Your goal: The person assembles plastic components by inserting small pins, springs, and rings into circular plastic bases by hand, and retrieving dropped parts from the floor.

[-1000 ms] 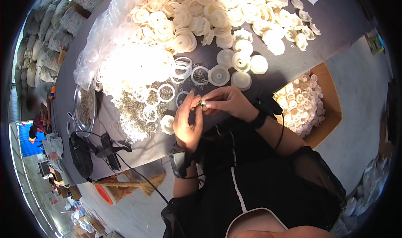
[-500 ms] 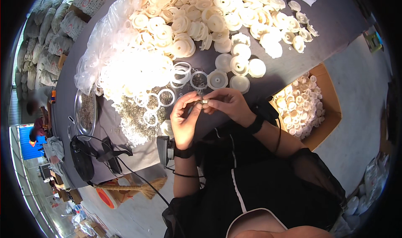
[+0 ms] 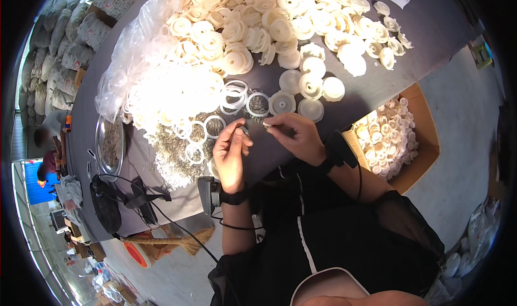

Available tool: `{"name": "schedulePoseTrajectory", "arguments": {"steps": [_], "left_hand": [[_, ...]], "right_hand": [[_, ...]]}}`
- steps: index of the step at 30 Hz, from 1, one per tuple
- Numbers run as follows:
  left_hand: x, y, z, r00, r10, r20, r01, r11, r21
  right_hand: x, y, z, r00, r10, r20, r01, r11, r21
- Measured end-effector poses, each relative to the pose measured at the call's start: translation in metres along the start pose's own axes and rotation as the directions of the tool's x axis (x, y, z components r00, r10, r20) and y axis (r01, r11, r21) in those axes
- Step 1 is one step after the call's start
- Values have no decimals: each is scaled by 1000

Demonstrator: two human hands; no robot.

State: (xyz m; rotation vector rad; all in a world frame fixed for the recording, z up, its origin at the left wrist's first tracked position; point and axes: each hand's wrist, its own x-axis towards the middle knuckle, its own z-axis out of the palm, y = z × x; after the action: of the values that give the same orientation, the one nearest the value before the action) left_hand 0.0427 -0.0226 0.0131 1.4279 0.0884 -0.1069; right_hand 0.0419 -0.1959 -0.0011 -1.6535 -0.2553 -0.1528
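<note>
Near the front edge of the table, my two hands are held apart. My left hand [image 3: 230,158] is closed in a pinch, with a tiny greyish piece partly showing at the fingertips; its kind cannot be made out. My right hand [image 3: 299,139] pinches a small whitish piece [image 3: 267,124] between thumb and forefinger. Just beyond them lie white plastic rings [image 3: 258,104] over a heap of small metal parts [image 3: 167,158]. Several round white plastic caps [image 3: 311,110] sit beyond my right hand.
A large pile of cream plastic discs [image 3: 237,58] covers the far table beside a clear plastic bag [image 3: 126,63]. An oval metal tray [image 3: 110,144] and a black pouch [image 3: 105,203] are at left. A cardboard box [image 3: 425,128] of white parts stands at right. Two people [image 3: 54,139] are far left.
My hands were together at a small metallic piece and have now separated. The left hand has shifted slightly left; the right still pinches at about the same spot.
</note>
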Motion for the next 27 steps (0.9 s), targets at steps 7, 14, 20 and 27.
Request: {"name": "schedulePoseTrajectory", "arguments": {"steps": [7,14,20,27], "left_hand": [[4,5,12,944,320,77,-322,850,417],[-34,-4,5,982,171,79,-180,975,132],[-67,-18,-42,818,535,-209,-4,370,929],[-71,-22,-50,831,498,-248,-41,500,865]], "right_hand": [[0,4,3,963,232,138,-270,852,448],[-5,0,3,880,220,420,-447,683,577],[-25,0,15,899,255,356,-422,722,549],[-35,-5,40,870,257,421,-465,710,529]]}}
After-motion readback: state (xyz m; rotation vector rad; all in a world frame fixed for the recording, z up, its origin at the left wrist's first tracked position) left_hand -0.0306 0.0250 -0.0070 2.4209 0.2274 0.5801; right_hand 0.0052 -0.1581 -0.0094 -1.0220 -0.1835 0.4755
